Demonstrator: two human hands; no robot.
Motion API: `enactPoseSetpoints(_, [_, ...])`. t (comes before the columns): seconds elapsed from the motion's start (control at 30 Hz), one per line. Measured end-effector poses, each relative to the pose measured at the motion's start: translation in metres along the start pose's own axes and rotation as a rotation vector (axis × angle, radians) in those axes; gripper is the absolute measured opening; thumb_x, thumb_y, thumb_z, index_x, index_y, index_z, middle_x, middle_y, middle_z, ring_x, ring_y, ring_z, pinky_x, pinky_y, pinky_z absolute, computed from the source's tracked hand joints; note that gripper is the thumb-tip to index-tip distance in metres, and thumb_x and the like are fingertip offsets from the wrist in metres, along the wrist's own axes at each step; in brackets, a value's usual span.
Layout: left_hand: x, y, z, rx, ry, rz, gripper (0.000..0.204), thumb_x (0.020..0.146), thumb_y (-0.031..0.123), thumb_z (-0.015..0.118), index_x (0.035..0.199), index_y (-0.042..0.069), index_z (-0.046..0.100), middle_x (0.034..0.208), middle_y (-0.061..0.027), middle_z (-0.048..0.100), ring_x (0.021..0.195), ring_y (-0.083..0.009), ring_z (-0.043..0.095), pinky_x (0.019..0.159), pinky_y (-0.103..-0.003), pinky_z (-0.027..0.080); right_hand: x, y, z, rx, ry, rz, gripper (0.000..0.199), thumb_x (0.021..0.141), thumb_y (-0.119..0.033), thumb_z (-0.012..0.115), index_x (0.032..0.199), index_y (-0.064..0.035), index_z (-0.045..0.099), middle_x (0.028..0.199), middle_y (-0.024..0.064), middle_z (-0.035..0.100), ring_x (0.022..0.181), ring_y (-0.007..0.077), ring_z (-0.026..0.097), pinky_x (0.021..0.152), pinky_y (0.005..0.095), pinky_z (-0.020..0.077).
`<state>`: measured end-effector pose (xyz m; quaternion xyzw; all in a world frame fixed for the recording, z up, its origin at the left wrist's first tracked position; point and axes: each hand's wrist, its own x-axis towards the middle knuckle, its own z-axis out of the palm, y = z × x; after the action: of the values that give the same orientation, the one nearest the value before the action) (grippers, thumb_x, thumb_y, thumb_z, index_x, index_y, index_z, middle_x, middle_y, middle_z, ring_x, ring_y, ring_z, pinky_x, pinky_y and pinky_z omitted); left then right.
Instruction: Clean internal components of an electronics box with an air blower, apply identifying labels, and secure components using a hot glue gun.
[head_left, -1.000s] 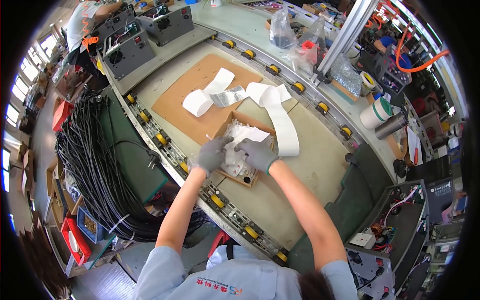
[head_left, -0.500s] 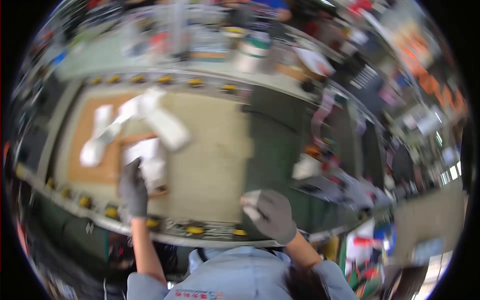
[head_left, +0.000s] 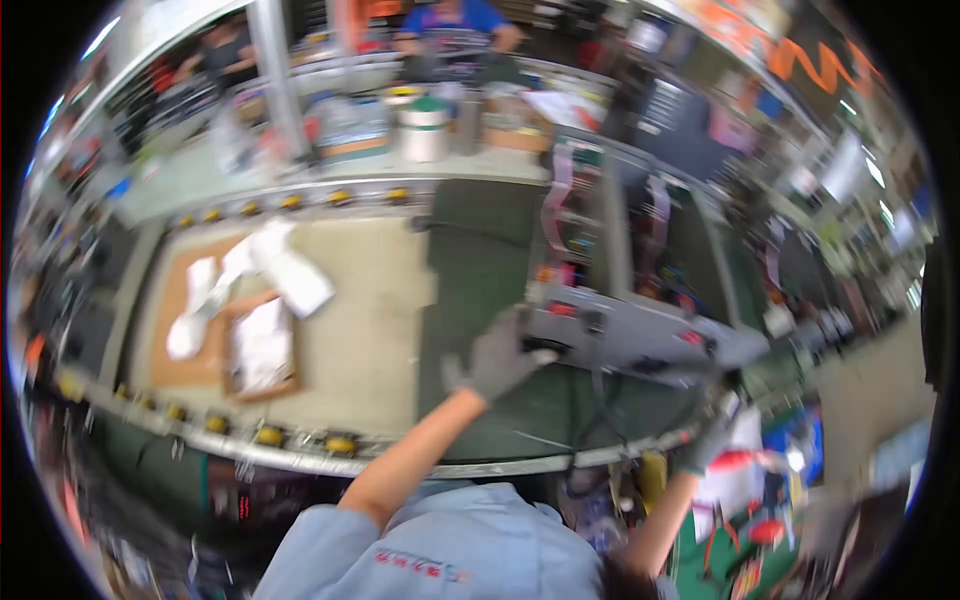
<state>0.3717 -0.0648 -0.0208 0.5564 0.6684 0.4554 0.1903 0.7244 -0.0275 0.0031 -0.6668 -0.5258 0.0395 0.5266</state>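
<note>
My left hand [head_left: 503, 357], in a grey glove, is at the near left corner of a grey metal casing [head_left: 640, 335]. Its fingers close around that corner, beside a dark part. Inside the casing, circuit boards and pale ribbon cables [head_left: 557, 195] show. Off the casing's near right side, my gloved right hand [head_left: 710, 442] is bent around a small pale object [head_left: 730, 406], too blurred to name. A dark cable [head_left: 598, 400] hangs down the casing's near side, between my hands.
An open cardboard box [head_left: 262, 348] holding white packets sits on the line's left, with white foam pieces [head_left: 290, 270] behind. Yellow rollers [head_left: 270, 436] edge the line. Tools lie on a green mat [head_left: 690, 545] at lower right. A person in blue [head_left: 455, 25] stands across.
The view has swung right. My left hand has left the white packets in the box for the casing's corner. My right hand has moved right, past the casing's near side.
</note>
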Motion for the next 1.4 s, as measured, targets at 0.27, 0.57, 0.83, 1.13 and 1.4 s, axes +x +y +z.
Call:
enactPoseSetpoints(0.27, [-0.009,-0.002,-0.002,0.054,-0.021,-0.156,0.064,0.068,0.047,0.073,0.111,0.005,0.051,0.107,-0.0175,0.053,0.094,-0.038,0.058,0.08,-0.045,0.048,-0.011,0.011,0.07,0.002,0.075,-0.325,0.042,0.1,-0.022,0.032,0.135,0.0021,0.04,0.134,0.0204,0.046,0.119,0.0337,0.048,0.102,0.0408,0.0373])
enactPoseSetpoints(0.57, [0.023,-0.207,-0.254,0.283,0.545,-0.339,0.034,0.081,0.019,0.061,0.111,0.007,0.052,0.105,-0.015,0.058,0.094,-0.0338,0.059,0.082,-0.041,0.047,-0.014,-0.005,0.078,-0.138,0.463,-0.475,0.03,0.095,-0.024,0.051,0.115,-0.0015,0.056,0.104,0.0167,0.063,0.089,0.034,0.062,0.075,0.0435,0.0522])
enactPoseSetpoints(0.83, [-0.051,-0.323,-0.522,0.773,0.535,-1.257,0.086,0.07,0.057,0.066,0.139,0.015,0.037,0.141,-0.0174,0.038,0.131,-0.0359,0.034,0.102,-0.044,0.036,-0.047,-0.066,0.104,-0.062,0.448,-0.706,0.029,0.093,-0.019,0.053,0.116,-0.0028,0.054,0.108,0.0171,0.06,0.093,0.0338,0.061,0.08,0.0432,0.0503])
enactPoseSetpoints(1.13, [-0.051,-0.278,-0.484,1.259,0.276,-0.84,0.026,0.079,0.013,0.059,0.103,0.015,0.067,0.112,-0.0039,0.063,0.105,-0.0245,0.058,0.099,-0.045,0.039,-0.074,-0.155,0.102,0.213,0.347,-0.984,0.031,0.089,-0.013,0.056,0.119,-0.0042,0.052,0.112,0.0174,0.057,0.098,0.0336,0.059,0.086,0.0429,0.0482])
enactPoseSetpoints(1.4, [0.014,-0.028,-0.358,-0.054,-0.106,0.606,0.002,0.076,0.011,0.068,0.078,0.012,0.07,0.127,-0.0143,0.051,0.126,-0.0331,0.04,0.104,-0.043,0.032,-0.078,-0.274,0.063,0.541,-0.145,-1.246,0.034,0.081,-0.005,0.063,0.113,-0.0041,0.051,0.114,0.0177,0.054,0.101,0.0367,0.057,0.087,0.0467,0.0483])
